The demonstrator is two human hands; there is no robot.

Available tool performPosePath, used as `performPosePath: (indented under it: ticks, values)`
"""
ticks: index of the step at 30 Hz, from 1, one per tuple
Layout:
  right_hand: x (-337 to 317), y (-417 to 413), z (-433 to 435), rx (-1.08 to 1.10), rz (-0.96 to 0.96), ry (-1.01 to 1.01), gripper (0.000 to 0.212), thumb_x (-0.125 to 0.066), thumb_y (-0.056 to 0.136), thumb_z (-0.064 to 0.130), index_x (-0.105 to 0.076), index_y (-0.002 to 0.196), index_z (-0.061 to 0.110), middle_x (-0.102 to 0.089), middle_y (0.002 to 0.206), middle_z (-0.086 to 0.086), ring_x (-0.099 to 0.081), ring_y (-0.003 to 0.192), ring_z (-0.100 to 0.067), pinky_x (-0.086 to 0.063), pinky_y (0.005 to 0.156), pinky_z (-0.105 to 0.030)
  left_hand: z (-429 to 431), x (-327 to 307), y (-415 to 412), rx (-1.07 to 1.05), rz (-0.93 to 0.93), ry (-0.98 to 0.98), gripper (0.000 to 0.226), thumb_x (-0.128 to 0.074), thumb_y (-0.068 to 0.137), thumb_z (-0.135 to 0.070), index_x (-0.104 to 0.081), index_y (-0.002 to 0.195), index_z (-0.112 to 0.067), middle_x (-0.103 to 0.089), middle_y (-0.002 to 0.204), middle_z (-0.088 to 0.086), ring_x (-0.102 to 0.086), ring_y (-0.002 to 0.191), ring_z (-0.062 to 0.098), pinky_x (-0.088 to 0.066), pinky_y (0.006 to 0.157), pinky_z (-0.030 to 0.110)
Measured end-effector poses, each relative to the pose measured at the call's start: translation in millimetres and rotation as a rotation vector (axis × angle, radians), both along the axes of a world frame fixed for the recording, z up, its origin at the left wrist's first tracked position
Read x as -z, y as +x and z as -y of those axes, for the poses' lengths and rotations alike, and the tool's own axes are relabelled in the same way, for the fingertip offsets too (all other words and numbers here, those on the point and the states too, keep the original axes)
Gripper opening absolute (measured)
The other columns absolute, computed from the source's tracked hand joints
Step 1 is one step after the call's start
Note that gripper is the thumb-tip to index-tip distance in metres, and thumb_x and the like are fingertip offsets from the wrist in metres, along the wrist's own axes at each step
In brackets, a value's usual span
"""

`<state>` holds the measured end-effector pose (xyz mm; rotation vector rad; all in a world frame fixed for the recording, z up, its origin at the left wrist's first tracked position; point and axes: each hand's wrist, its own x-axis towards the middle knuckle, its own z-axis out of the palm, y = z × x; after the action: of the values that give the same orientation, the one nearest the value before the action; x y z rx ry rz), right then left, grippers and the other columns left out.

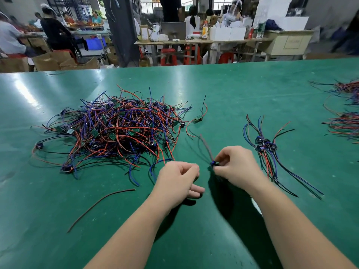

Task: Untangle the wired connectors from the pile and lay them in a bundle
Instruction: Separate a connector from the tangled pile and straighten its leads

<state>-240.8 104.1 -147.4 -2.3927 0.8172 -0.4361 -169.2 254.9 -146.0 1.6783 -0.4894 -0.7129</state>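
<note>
A big tangled pile [114, 131] of red, blue and black wired connectors lies on the green table [233, 90], left of centre. To the right lies a small bundle [267, 146] of sorted connectors, their wires fanned out. My right hand [237, 167] pinches one blue connector [213, 163] just above the table; its wires are blurred and stick up and away. My left hand [178, 179] hovers beside it with curled fingers near the pile's front edge; whether it holds a thin wire is unclear.
A single green board with red and black wires [198, 119] lies alone between the pile and the bundle. One loose dark red wire [101, 206] lies at the near left. More wire heaps [343, 109] sit at the right edge. People work at benches beyond the table.
</note>
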Motion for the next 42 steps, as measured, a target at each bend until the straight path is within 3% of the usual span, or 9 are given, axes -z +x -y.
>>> performPosePath:
  ticks: [5, 8, 11, 15, 18, 25, 32, 37, 42]
  values:
    - [-5, -6, 27, 0.288, -0.171, -0.211, 0.019, -0.055, 0.077, -0.003, -0.067, 0.091, 0.005, -0.066, 0.095, -0.015, -0.057, 0.093, -0.033, -0.045, 0.076, -0.033, -9, 1, 8, -0.173, 0.983, 0.002, 0.020, -0.063, 0.083, -0.003, -0.073, 0.100, -0.006, -0.073, 0.087, 0.004, -0.063, 0.061, 0.016, -0.046, 0.069, 0.018]
    - [-11, -9, 30, 0.346, -0.247, -0.252, 0.011, -0.051, 0.083, -0.006, -0.060, 0.087, -0.001, -0.055, 0.109, -0.019, -0.051, 0.083, -0.033, -0.041, 0.073, -0.033, -13, -5, 15, -0.275, 1.230, -0.092, 0.023, -0.061, 0.076, -0.001, -0.072, 0.096, -0.003, -0.070, 0.089, 0.007, -0.064, 0.080, 0.023, -0.045, 0.080, 0.026]
    - [-10, -9, 26, 0.365, -0.230, -0.246, 0.012, -0.052, 0.085, -0.004, -0.046, 0.076, 0.002, -0.041, 0.119, -0.022, -0.043, 0.076, -0.031, -0.034, 0.069, -0.033, -18, -8, 19, -0.482, 1.340, 0.130, 0.027, -0.064, 0.073, -0.016, -0.073, 0.097, -0.023, -0.066, 0.103, -0.001, -0.056, 0.086, 0.026, -0.036, 0.078, 0.035]
    - [-8, -7, 21, 0.285, -0.112, -0.283, 0.021, -0.057, 0.088, 0.013, -0.062, 0.099, -0.004, -0.043, 0.116, -0.017, -0.051, 0.102, -0.035, -0.040, 0.084, -0.037, -29, -6, 39, -0.536, 1.161, 0.611, 0.028, -0.062, 0.080, -0.040, -0.069, 0.106, -0.032, -0.065, 0.102, -0.004, -0.050, 0.096, 0.028, -0.024, 0.080, 0.037]
    - [-10, -7, 12, 0.226, -0.015, -0.269, 0.033, -0.059, 0.089, 0.017, -0.062, 0.118, 0.002, -0.049, 0.118, -0.014, -0.053, 0.107, -0.031, -0.038, 0.092, -0.034, -35, -3, 54, -0.437, 0.980, 0.840, 0.035, -0.051, 0.084, -0.059, -0.071, 0.085, -0.030, -0.065, 0.074, -0.007, -0.050, 0.095, 0.024, -0.022, 0.079, 0.037]
    - [-6, -2, -14, 0.017, 0.258, -0.148, 0.017, -0.063, 0.082, 0.006, -0.073, 0.093, 0.013, -0.066, 0.077, 0.005, -0.049, 0.058, 0.001, -0.032, 0.065, -0.009, -28, 3, 52, -0.333, 0.810, 0.618, 0.040, -0.055, 0.087, -0.048, -0.065, 0.061, -0.018, -0.064, 0.062, -0.004, -0.060, 0.075, 0.022, -0.026, 0.077, 0.032]
    - [-12, 9, -36, -0.128, 0.374, 1.045, 0.018, -0.058, 0.092, 0.023, -0.065, 0.082, 0.009, -0.066, 0.065, -0.003, -0.046, 0.046, -0.010, -0.039, 0.042, -0.018, -9, -3, 7, 0.103, 0.549, -0.222, 0.023, -0.070, 0.079, -0.028, -0.063, 0.059, -0.019, -0.060, 0.054, -0.011, -0.050, 0.054, 0.000, -0.039, 0.053, 0.023]
    - [-22, -1, -35, -0.244, 0.466, 1.220, 0.024, -0.069, 0.066, 0.013, -0.069, 0.088, 0.004, -0.071, 0.080, -0.013, -0.039, 0.043, -0.007, -0.034, 0.041, -0.015, -7, 11, -7, 0.405, 0.645, -0.099, 0.031, -0.071, 0.076, -0.045, -0.058, 0.055, -0.026, -0.048, 0.047, -0.013, -0.037, 0.046, 0.000, -0.031, 0.047, 0.019]
    - [-27, -3, -29, -0.223, 0.624, 1.289, 0.020, -0.068, 0.065, 0.011, -0.066, 0.085, 0.009, -0.072, 0.083, -0.011, -0.043, 0.042, -0.005, -0.038, 0.041, -0.012, -6, 1, 6, 0.020, 0.478, -0.152, 0.055, -0.049, 0.086, -0.066, -0.070, 0.069, -0.018, -0.068, 0.063, -0.003, -0.054, 0.047, 0.006, -0.044, 0.047, 0.026]
